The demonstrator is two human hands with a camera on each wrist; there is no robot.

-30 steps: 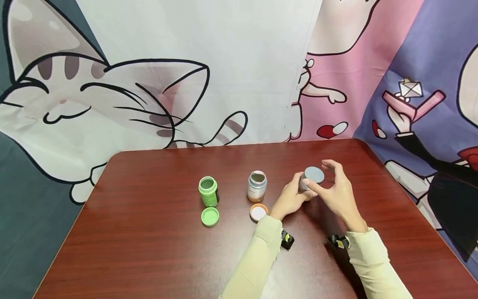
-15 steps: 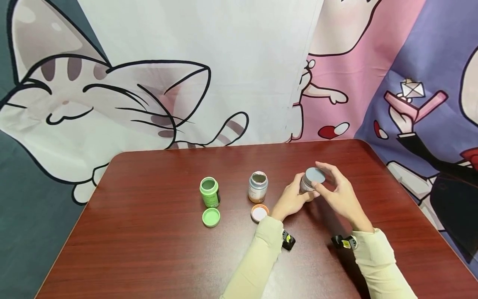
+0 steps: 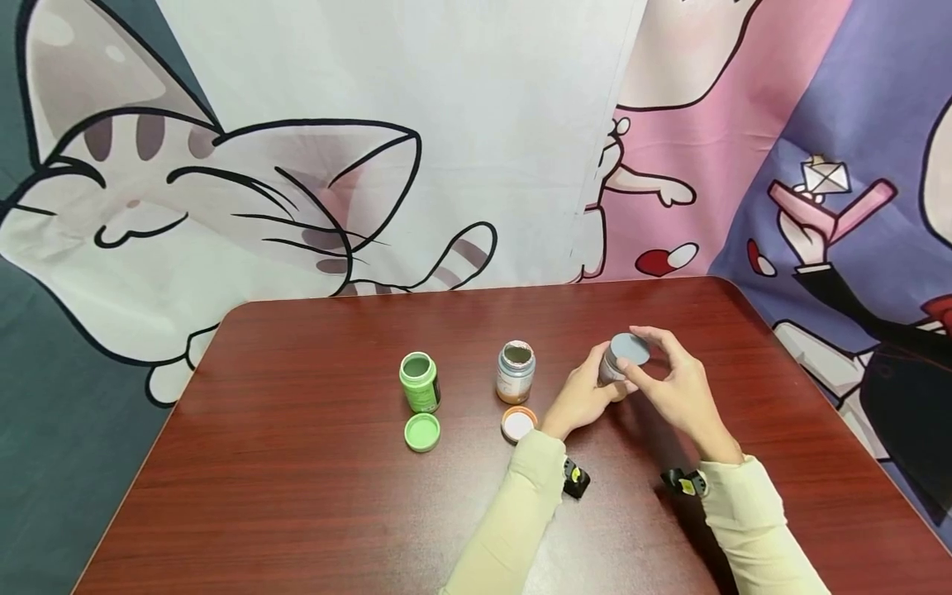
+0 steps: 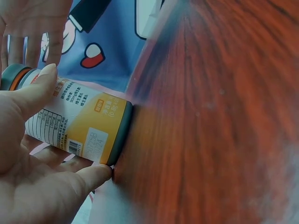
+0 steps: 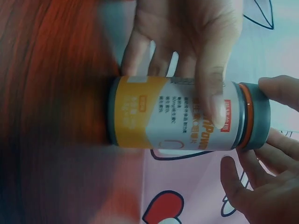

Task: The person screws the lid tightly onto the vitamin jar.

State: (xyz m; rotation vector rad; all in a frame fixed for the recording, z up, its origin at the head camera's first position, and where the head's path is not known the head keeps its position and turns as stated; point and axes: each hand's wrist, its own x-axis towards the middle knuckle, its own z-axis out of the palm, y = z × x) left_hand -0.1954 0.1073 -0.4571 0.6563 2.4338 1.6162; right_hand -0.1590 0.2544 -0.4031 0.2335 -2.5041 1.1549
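Note:
A supplement bottle (image 5: 182,116) with a white and yellow label stands upright, its base at the tabletop. My left hand (image 3: 583,398) grips its body, the thumb lying across the label in both wrist views. On top sits a grey lid (image 3: 630,349) with an orange ring under it. My right hand (image 3: 678,395) holds this lid by its rim, thumb on the near side and fingers on the far side. To the left stand an uncapped grey bottle (image 3: 515,382) and an uncapped green bottle (image 3: 420,385).
An upturned orange-rimmed lid (image 3: 518,424) lies in front of the grey bottle, close to my left forearm. A green lid (image 3: 422,432) lies before the green bottle. The brown table (image 3: 312,496) ends at a cartoon-printed cloth (image 3: 476,149) behind.
My right hand has gone from spread fingers beside the lid to holding its rim. The left hand keeps its grip on the bottle. The other bottles and lids stay put.

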